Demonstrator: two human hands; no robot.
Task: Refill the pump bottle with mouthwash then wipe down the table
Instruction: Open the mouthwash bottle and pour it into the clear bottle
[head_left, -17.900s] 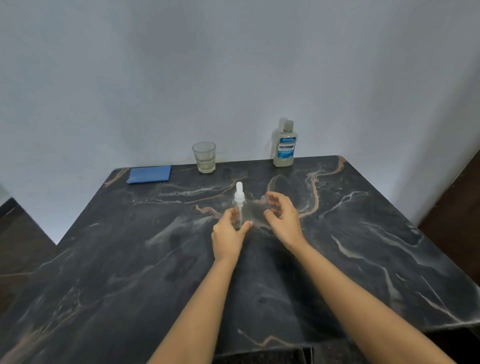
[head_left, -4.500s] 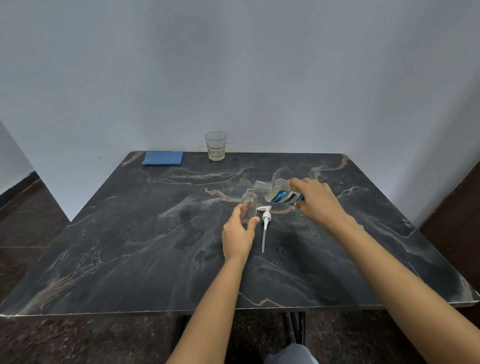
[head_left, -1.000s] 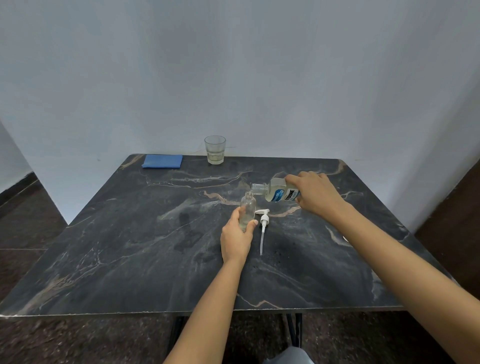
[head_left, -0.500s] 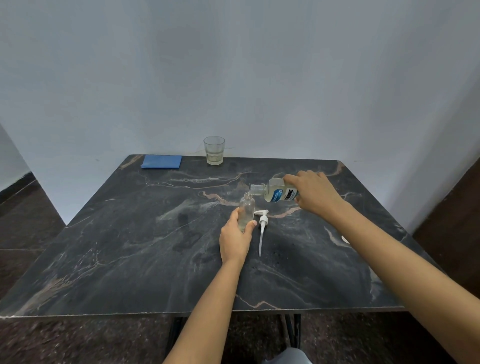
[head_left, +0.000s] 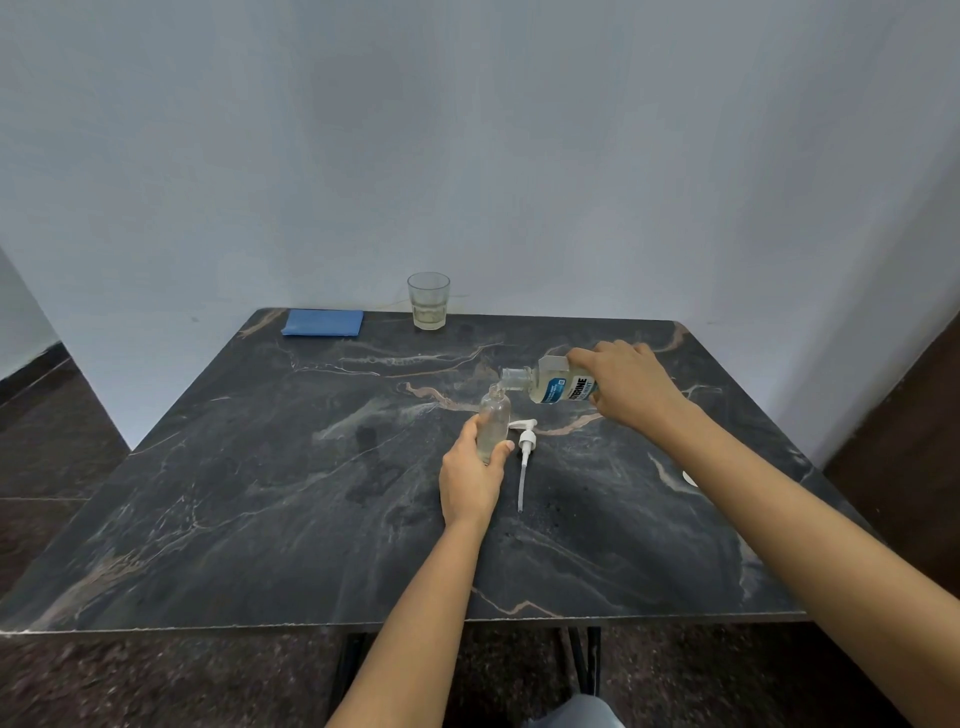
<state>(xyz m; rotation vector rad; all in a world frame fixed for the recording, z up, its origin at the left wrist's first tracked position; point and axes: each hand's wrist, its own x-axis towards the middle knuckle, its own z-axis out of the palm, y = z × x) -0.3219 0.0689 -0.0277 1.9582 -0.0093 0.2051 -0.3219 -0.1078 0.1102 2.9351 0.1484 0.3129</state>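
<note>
A folded blue cloth (head_left: 322, 322) lies at the far edge of the dark marble tabletop (head_left: 260, 493), well left of and beyond the left hand's fingers (head_left: 469, 430). A glass tumbler (head_left: 428, 300) holding a little pale liquid stands near the cloth, to its right. The left hand (head_left: 470, 475) curls those fingers and the thumb round the lower part of the clear pump bottle (head_left: 493, 415), which stands upright on the tabletop with its neck open. Just right of the thumb lies the white pump head (head_left: 525, 447), its tube pointing toward the person. Further right, the right hand (head_left: 628, 387) wraps its fingers round the mouthwash bottle (head_left: 553, 384). This bottle is tipped on its side, its uncapped mouth right over the pump bottle's neck.
</note>
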